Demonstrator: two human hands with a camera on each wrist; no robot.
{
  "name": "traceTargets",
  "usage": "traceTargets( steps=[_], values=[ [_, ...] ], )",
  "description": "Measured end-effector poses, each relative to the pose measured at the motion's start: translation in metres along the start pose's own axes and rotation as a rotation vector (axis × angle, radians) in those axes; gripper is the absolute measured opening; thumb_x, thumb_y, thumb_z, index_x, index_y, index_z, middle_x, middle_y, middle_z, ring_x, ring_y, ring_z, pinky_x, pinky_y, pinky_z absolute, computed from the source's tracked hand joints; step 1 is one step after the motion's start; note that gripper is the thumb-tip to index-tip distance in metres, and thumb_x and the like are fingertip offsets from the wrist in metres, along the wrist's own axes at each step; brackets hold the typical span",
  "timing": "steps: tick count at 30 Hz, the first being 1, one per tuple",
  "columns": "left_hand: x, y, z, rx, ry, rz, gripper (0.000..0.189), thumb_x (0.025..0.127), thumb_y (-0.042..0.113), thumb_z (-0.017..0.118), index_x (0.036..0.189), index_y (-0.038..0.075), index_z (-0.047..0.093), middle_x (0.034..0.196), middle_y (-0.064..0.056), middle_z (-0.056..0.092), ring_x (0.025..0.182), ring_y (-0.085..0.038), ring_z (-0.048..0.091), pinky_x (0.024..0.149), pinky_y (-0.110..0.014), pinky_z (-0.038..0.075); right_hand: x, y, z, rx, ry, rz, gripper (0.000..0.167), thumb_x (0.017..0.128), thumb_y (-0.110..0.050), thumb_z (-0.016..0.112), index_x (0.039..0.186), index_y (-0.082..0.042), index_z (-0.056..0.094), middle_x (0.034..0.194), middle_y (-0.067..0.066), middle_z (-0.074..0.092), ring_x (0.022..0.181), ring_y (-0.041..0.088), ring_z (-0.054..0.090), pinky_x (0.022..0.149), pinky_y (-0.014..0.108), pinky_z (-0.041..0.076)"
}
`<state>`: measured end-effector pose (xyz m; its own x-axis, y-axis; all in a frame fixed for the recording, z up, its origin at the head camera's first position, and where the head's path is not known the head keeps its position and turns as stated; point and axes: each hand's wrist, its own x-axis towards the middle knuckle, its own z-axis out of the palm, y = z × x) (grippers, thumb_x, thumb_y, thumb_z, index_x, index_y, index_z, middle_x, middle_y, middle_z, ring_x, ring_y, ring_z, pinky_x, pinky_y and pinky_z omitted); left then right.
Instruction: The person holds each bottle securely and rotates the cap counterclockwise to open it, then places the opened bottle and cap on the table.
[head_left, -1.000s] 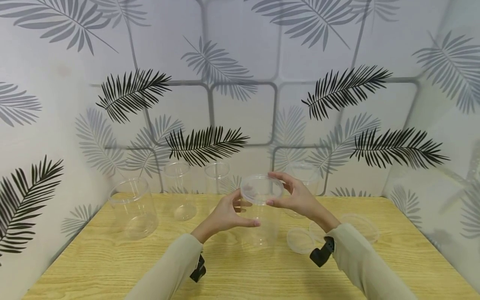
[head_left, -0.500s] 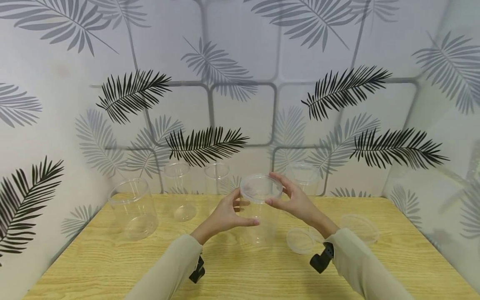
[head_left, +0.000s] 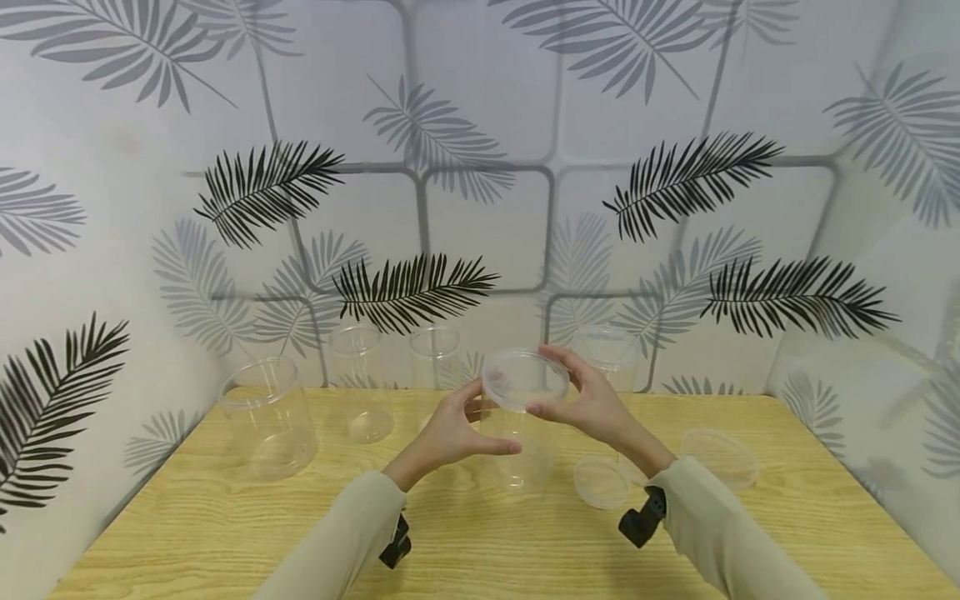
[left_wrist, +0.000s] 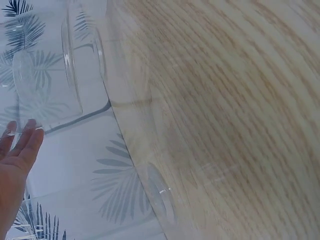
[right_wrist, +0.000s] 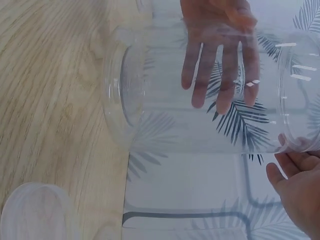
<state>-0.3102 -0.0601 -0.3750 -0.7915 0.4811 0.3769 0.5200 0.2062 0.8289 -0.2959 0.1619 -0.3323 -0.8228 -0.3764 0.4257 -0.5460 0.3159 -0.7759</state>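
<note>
Upright between my hands is a clear plastic jar (head_left: 517,450), its wide round top facing up. My left hand (head_left: 453,429) grips the jar's body, thumb in front and fingers around the back; through the clear wall they show spread in the right wrist view. At the top sits a clear round lid (head_left: 525,379). My right hand (head_left: 592,400) holds the lid's rim from the right, thumb at the near side and fingers at the far side. The left hand (left_wrist: 17,165) shows at the left edge of the left wrist view, fingertips at the clear plastic.
Other clear jars stand behind: a wide jar (head_left: 270,425) at left, a narrower jar (head_left: 362,383), another jar (head_left: 435,342), and a jar (head_left: 606,346) beyond my right hand. A small lid (head_left: 600,483) and a larger lid (head_left: 720,458) lie on the wooden table (head_left: 480,558), before a leaf-patterned wall.
My right thumb has slid slightly left along the lid's rim. The left hand and the jar stay almost where they were.
</note>
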Motion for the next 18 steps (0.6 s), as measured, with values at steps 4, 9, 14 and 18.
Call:
traceTargets(
  steps=[4,9,14,18],
  values=[
    [0.000,0.000,0.000,0.006,0.007,0.011,0.084,0.062,0.026,0.085,0.133,0.034,0.042,0.133,0.004,0.049,0.111,-0.020,0.057,0.095,-0.039,0.047,-0.001,0.002,-0.001,0.037,-0.014,-0.034,0.075,0.075,-0.015,0.075,0.138,-0.009,0.035,0.142,0.017,0.035,0.130,0.035,0.034,0.097,0.052,0.038],
    [-0.002,0.011,0.001,-0.009,-0.005,0.000,0.079,0.063,0.019,0.084,0.131,0.027,0.046,0.131,0.001,0.052,0.112,-0.020,0.057,0.094,-0.036,0.047,-0.001,0.005,-0.003,0.072,-0.037,-0.056,0.074,0.074,-0.012,0.075,0.137,-0.010,0.036,0.140,0.017,0.037,0.128,0.032,0.036,0.098,0.052,0.036],
    [-0.006,0.025,0.000,-0.032,-0.029,-0.008,0.077,0.065,0.012,0.082,0.133,0.016,0.045,0.133,-0.006,0.050,0.114,-0.025,0.055,0.095,-0.040,0.046,-0.001,0.006,-0.005,0.077,-0.059,-0.072,0.074,0.074,-0.011,0.075,0.136,-0.008,0.036,0.139,0.017,0.038,0.127,0.034,0.037,0.098,0.052,0.036],
    [-0.005,0.019,0.000,-0.049,-0.047,-0.015,0.081,0.067,0.013,0.081,0.137,0.015,0.039,0.134,-0.009,0.048,0.114,-0.029,0.054,0.096,-0.042,0.045,0.000,0.007,-0.005,0.070,-0.052,-0.046,0.074,0.075,-0.012,0.075,0.137,-0.010,0.035,0.141,0.015,0.037,0.129,0.034,0.035,0.097,0.050,0.038]
  ],
)
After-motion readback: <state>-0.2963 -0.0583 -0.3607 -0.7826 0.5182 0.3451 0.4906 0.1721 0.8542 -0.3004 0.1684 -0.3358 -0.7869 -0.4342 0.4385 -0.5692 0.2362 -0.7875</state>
